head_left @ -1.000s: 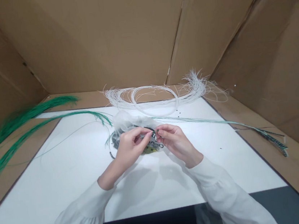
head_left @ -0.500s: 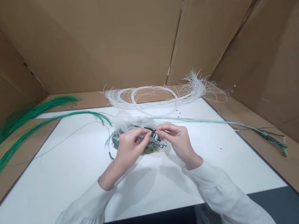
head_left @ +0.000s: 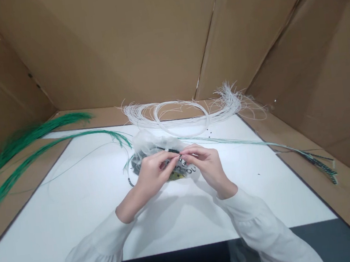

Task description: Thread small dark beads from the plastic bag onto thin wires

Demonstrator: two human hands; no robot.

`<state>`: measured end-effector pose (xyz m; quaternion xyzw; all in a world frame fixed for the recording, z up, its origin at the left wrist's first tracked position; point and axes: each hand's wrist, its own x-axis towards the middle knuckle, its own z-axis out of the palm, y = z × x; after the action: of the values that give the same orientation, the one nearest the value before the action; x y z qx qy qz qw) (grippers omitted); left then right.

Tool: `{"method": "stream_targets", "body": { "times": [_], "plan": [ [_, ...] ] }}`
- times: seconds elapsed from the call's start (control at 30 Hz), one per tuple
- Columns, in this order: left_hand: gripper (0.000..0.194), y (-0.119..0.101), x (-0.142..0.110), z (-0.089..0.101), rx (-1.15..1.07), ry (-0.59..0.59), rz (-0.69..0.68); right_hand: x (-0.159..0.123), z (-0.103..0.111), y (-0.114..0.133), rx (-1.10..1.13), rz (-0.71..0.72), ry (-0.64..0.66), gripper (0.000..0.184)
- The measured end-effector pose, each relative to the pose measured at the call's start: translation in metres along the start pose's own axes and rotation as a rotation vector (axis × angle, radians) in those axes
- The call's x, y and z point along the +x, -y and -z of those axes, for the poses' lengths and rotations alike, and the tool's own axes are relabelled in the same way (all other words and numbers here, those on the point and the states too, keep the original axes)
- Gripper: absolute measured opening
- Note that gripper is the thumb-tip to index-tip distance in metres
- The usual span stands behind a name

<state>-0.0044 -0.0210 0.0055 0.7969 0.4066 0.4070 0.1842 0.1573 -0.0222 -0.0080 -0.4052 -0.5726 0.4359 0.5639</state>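
My left hand [head_left: 154, 174] and my right hand [head_left: 206, 165] meet fingertip to fingertip over a clear plastic bag [head_left: 154, 144] of small dark beads at the middle of the white board [head_left: 75, 202]. Both hands are closed in a pinch. Between the fingertips is a thin strand with tiny dark beads on it, too small to make out well. A thin green strand [head_left: 243, 141] runs from the hands out to the right, ending in a beaded black-and-green stretch [head_left: 323, 168].
A coil of white strands [head_left: 182, 113] lies at the board's far edge. Bundles of green strands [head_left: 20, 145] spread across the left side. A few loose dark beads [head_left: 208, 132] dot the board. Brown cardboard walls [head_left: 150, 36] enclose the space on three sides.
My right hand has shifted slightly left and up, closing against the left fingertips. The bag and strands have stayed in place.
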Motion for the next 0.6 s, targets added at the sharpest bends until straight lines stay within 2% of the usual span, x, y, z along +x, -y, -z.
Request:
{"method": "stream_targets", "body": {
  "times": [0.33,0.53,0.6],
  "plan": [
    [0.015,0.0007,0.0006,-0.0006,0.009,-0.011,-0.033,0.0004,0.0018,-0.0024,-0.013,0.020,0.013,0.007],
    [0.015,0.0063,0.0010,-0.0026,0.021,0.021,-0.004,0.0010,0.0044,-0.0014,-0.201,0.132,0.033,0.009],
    [0.016,0.0086,0.0007,-0.0031,-0.026,0.045,0.040,0.0014,0.0047,-0.0008,-0.219,0.124,0.046,0.009]
  ]
}}
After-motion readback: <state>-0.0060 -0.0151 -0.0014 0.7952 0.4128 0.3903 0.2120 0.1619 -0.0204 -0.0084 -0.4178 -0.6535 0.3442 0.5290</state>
